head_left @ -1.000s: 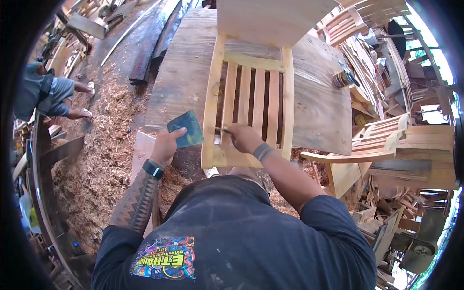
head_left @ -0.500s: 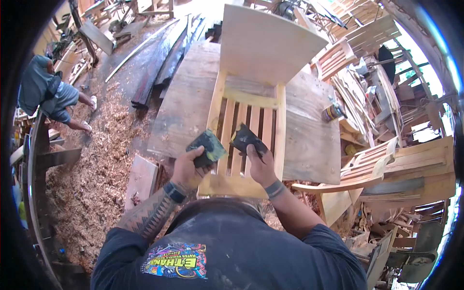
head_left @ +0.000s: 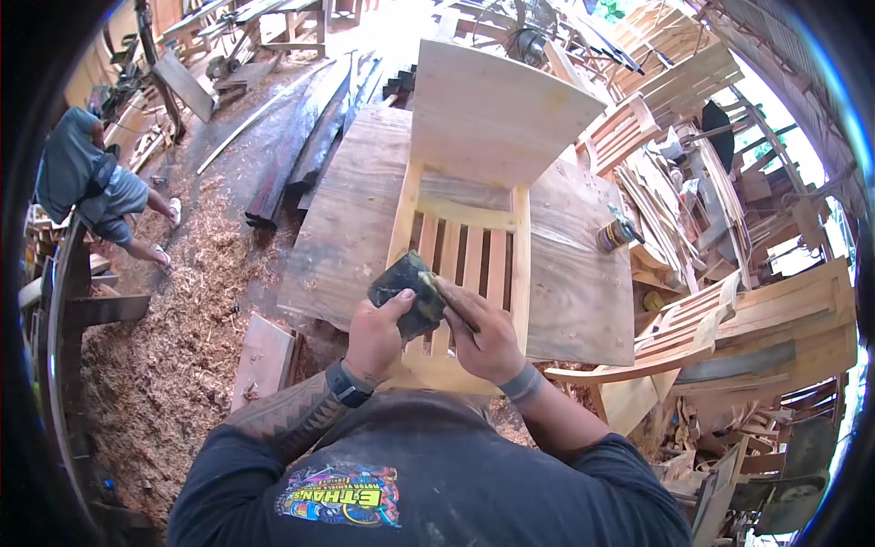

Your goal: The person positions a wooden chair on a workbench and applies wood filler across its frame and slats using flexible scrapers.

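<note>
My left hand (head_left: 375, 330) is closed on a dark, flat square plate (head_left: 394, 284), thumb on top, with yellowish paste smeared near its right edge. Against that edge, my right hand (head_left: 488, 341) pinches a second thin dark piece, which looks like a spreader and is mostly hidden by the fingers. Both hands are over a pale wooden chair. Its slatted part (head_left: 471, 260) lies beneath them, and its broad solid panel (head_left: 497, 114) rises beyond. Yellowish patches mark the chair's frame (head_left: 469, 213).
Around the chair lies a large plywood sheet (head_left: 351, 219), bearing a tin can (head_left: 616, 234). Another slatted chair piece (head_left: 674, 337) stands at right. Wood shavings (head_left: 173, 365) cover the floor at left, where a person (head_left: 96, 178) is present. Stacked timber is at upper right.
My hands have come together. The right hand has brought its dark piece left against the plate in my left hand, where the two were apart before. The view has shifted slightly.
</note>
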Available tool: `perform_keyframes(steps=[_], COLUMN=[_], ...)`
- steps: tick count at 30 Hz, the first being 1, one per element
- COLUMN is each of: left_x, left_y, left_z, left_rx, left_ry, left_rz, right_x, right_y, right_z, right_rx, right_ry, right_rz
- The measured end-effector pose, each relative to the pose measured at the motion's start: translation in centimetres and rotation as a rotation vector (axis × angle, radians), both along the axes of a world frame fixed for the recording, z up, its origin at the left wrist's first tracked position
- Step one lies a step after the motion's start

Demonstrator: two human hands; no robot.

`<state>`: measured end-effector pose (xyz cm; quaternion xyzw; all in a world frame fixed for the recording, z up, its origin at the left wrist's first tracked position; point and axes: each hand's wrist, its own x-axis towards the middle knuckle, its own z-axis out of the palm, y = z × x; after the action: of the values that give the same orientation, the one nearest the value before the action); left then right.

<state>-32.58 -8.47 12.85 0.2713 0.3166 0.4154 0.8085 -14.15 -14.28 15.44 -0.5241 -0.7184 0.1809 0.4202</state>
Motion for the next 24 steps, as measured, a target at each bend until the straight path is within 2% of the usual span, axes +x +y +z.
perform_keyframes(steps=[4, 7, 10, 12, 13, 15, 16, 17, 19, 20, 21, 24], left_x=[0.2, -0.9, -2.3, -2.9, -3.1, -3.5, -3.6, -3.5, -2.5, -1.9, -1.4, 0.5], left_y=[-0.3, -0.1, 0.9, 1.6, 2.1, 3.1, 3.3, 3.5, 3.1, 2.8, 2.7, 2.3], left_z=[-0.4, 0.2, 0.0, 1.7, 2.5, 2.0, 1.9, 1.9, 2.2, 2.3, 2.2, 2.0], left_rx=[0.092, 0.220, 0.469, 0.269, 0.170, 0.186, 0.161, 0.135, 0.098, 0.080, 0.051, 0.008], left_ry=[0.032, 0.165, 0.245, 0.111, 0.041, 0.000, -0.018, -0.035, -0.068, -0.086, -0.115, -0.153], left_rz=[0.129, 0.095, 0.054, -0.008, -0.034, -0.068, -0.079, -0.093, -0.094, -0.091, -0.123, -0.143], right_x=[0.2, 1.1, 2.6, 3.9, 4.7, 6.3, 6.7, 7.6, 6.1, 6.2, 4.4, 2.2], right_y=[0.5, 0.5, 0.6, 0.7, 1.1, 2.2, 2.7, 2.4, 2.4, 2.2, 1.7, 0.9], right_z=[0.7, 0.9, -0.5, -1.9, -1.8, -1.2, -3.3, -4.6, -2.1, -5.2, -4.0, -7.2], right_rx=[-0.211, -0.294, -0.316, -0.242, -0.324, -0.485, -0.369, -0.459, -0.615, -0.680, -0.827, -0.997], right_ry=[-0.072, -0.206, -0.362, -0.390, -0.257, 0.012, 0.374, 0.702, 1.356, 1.556, 1.749, 1.970], right_rz=[-0.048, 0.024, 0.115, 0.162, 0.087, -0.059, -0.159, -0.054, 0.178, 0.401, 0.403, 0.563])
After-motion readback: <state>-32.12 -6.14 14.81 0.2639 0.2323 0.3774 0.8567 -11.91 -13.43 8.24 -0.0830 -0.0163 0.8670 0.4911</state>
